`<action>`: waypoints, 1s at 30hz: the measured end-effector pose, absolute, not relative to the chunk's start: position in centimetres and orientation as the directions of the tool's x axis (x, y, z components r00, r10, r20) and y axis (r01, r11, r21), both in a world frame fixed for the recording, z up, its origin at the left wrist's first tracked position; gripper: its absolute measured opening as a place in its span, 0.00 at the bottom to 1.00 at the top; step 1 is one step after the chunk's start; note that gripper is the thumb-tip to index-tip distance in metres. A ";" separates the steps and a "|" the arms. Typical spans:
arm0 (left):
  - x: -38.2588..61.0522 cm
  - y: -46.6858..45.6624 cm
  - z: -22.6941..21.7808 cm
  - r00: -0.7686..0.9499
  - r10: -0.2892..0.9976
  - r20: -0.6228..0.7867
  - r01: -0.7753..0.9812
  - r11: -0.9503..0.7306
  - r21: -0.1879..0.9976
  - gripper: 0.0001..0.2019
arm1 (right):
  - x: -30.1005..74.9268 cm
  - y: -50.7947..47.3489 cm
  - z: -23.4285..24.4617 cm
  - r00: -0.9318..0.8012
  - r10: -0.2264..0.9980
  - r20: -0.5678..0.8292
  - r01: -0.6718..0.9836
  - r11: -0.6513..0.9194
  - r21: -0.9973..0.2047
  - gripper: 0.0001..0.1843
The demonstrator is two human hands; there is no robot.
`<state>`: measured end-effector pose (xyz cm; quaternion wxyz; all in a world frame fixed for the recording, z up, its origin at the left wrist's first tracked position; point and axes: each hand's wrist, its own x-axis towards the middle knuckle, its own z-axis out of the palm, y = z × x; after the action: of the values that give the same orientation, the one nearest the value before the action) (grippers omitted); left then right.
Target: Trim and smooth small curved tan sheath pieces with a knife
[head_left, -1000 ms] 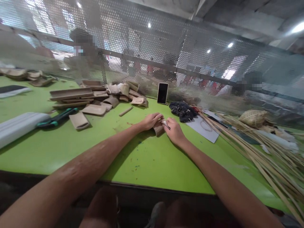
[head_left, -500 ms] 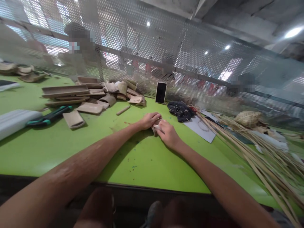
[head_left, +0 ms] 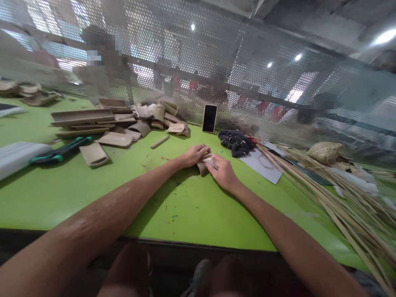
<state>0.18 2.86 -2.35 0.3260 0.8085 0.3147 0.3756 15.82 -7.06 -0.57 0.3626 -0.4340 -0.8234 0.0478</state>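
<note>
A curved bamboo piece [head_left: 202, 169] lies on the green table [head_left: 173, 198] between my hands. My left hand [head_left: 194, 156] is closed over its far left side, pressing it against the tabletop. In my right hand [head_left: 225, 172], fingers pinch a small whitish thing [head_left: 210, 160] that touches the bamboo's upper face; its kind is too small to tell. My fingers hide part of the bamboo. Beyond the left hand lies a short bamboo stick [head_left: 160, 142].
Bamboo pieces [head_left: 82, 117] are heaped at the back left, beside a black and teal tool [head_left: 62, 152]. A phone [head_left: 209, 118] stands against the perforated metal screen [head_left: 185, 62]. Right of it are a dark cloth bundle [head_left: 236, 142], a white sheet [head_left: 262, 166] and long bamboo strips [head_left: 328, 198].
My right hand has shifted slightly right along the bamboo with the whitish thing, so more of the bamboo's near end shows. The left hand stays on the bamboo.
</note>
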 end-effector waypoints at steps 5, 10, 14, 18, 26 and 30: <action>0.1 2.8 -2.2 0.515 0.767 0.382 0.282 -0.573 0.770 0.22 | 14.0 -8.9 -0.4 -0.534 0.660 0.529 0.591 0.738 -0.324 0.12; 0.0 2.7 -2.0 0.547 0.745 0.381 0.254 -0.582 0.773 0.22 | 15.4 -7.8 0.1 -0.310 0.760 0.571 0.646 0.610 -0.460 0.12; 0.1 3.0 -2.2 0.546 0.737 0.398 0.218 -0.584 0.782 0.21 | 16.4 -6.3 -0.5 -0.238 0.775 0.585 0.688 0.560 -0.461 0.12; 0.2 3.3 -2.5 0.529 0.749 0.399 0.213 -0.572 0.792 0.21 | 15.2 -6.8 -0.9 -0.325 0.745 0.582 0.669 0.616 -0.416 0.13; -0.1 3.0 -2.2 0.555 0.721 0.414 0.218 -0.607 0.764 0.22 | 15.2 -7.6 0.0 -0.346 0.778 0.524 0.617 0.610 -0.498 0.12; -0.1 3.2 -2.3 0.564 0.723 0.399 0.251 -0.611 0.751 0.22 | 17.4 -5.7 -0.7 -0.232 0.816 0.529 0.691 0.521 -0.501 0.12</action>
<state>-0.12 3.17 -2.31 0.3270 0.8216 0.2961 0.3610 17.40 -5.68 -0.66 0.3888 -0.4827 -0.7806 0.0807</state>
